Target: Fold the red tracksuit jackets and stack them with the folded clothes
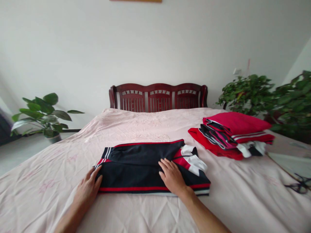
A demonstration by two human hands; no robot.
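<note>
A dark navy jacket (143, 173) with red and white trim lies folded on the bed in front of me. Its sleeves are laid lengthwise over the body, with striped cuffs at the left and a white and red collar area at the right. My left hand (88, 184) rests at the jacket's left end, fingers stretched out and touching the cuff and edge. Flat on the right half of the jacket lies my right hand (172, 176), its fingers spread. Neither hand grips the cloth.
A stack of folded red and dark clothes (235, 132) sits on the right of the pink bedsheet (136, 126). Black-framed glasses (300, 186) lie at the far right. Behind stands a wooden headboard (159, 95). Potted plants (46, 113) flank the bed.
</note>
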